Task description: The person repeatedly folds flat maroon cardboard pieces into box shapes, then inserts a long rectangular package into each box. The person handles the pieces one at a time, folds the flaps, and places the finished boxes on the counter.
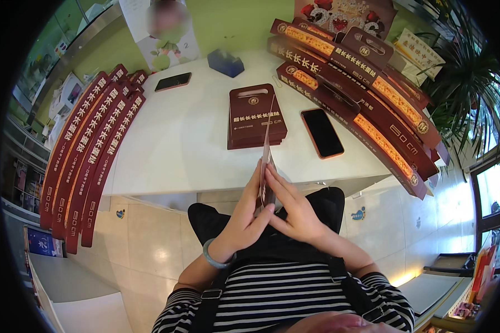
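1. Between the left hand (244,225) and right hand (300,215): 1 thin maroon card piece (267,166), upright, seen edge-on. Both hands grasp it, 1 at each face, fingers extended.
2. Directly ahead of the hands, on the white table (172,144): 1 stack of maroon card carriers (254,125), top item with handle slot.
3. Ahead and right of the right hand: 1 dark-screened phone (322,133), face up.
4. Farther right: 1 pile of long maroon boxes (366,94), with orange panels.
5. Well left of the left hand: 1 row of long maroon boxes (89,155).
6. Far ahead, left of the hands: 1 second phone (173,81); beside it, 1 blue object (225,64), blurred.
7. Far right, beyond the pile: 1 long-leaved plant (472,83).
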Motion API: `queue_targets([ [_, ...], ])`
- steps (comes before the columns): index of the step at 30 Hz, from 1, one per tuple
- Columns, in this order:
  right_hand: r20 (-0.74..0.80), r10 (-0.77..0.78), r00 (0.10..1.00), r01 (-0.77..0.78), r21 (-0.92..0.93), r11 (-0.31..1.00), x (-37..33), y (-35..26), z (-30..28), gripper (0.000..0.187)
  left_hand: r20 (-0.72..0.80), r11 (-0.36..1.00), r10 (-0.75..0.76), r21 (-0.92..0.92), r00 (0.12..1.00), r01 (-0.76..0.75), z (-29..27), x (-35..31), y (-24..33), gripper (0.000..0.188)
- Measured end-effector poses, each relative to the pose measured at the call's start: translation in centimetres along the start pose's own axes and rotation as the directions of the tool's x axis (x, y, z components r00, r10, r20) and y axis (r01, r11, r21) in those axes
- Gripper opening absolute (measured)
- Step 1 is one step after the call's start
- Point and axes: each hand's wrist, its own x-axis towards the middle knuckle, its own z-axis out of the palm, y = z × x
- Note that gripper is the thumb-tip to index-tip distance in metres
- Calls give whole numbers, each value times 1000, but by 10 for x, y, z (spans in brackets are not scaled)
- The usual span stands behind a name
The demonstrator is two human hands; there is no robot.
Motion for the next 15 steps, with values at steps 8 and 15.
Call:
queue_targets([
  [8,59,-45,997,41,68,997,-18,-14,-6,94,129,919,-144,-349,981,181,-25,-20,4,86],
  [15,47,-81,996,80,30,996,-15,-15,7,83,188,982,-173,-49,967,185,-40,-27,12,84],
])
